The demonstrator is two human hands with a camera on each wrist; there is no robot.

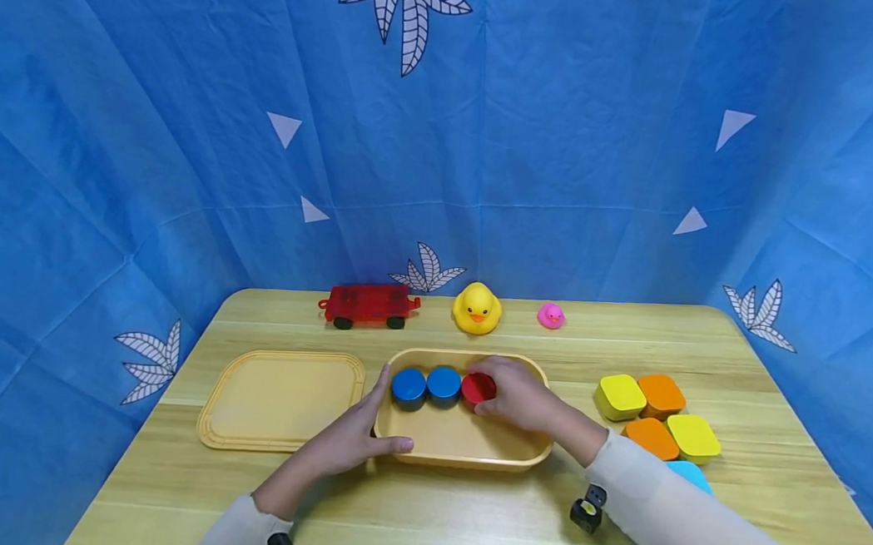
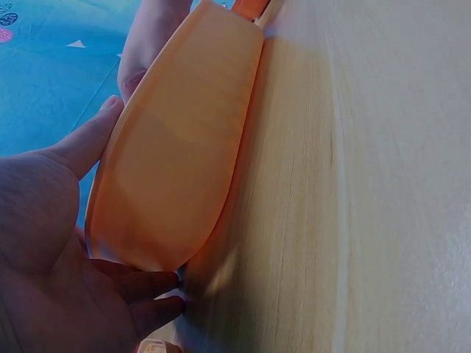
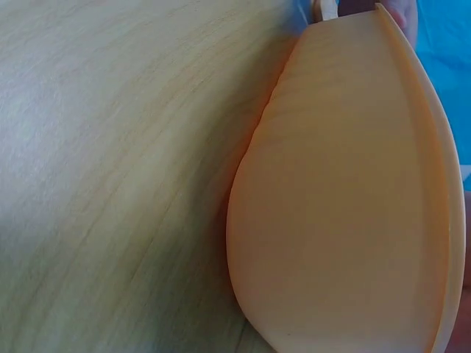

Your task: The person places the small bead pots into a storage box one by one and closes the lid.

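Observation:
A tan plastic box (image 1: 463,452) stands on the table, with two blue round blocks (image 1: 409,387) side by side inside it. Right of them in the same row is a red round block (image 1: 478,389), pinched by my right hand (image 1: 513,394) from above and the right. My left hand (image 1: 344,438) rests against the box's left end, fingers extended along the outside and thumb at the front rim. In the left wrist view, the left thumb (image 2: 92,136) touches the rim of the box. The right wrist view shows the box's outer wall (image 3: 338,176); the right fingers are hidden there.
A tan lid (image 1: 282,401) lies left of the box. Behind stand a red toy wagon (image 1: 370,304), a yellow duck (image 1: 477,310) and a pink duck (image 1: 550,316). Yellow blocks (image 1: 620,396), orange blocks (image 1: 661,396) and a light blue block (image 1: 692,475) sit to the right.

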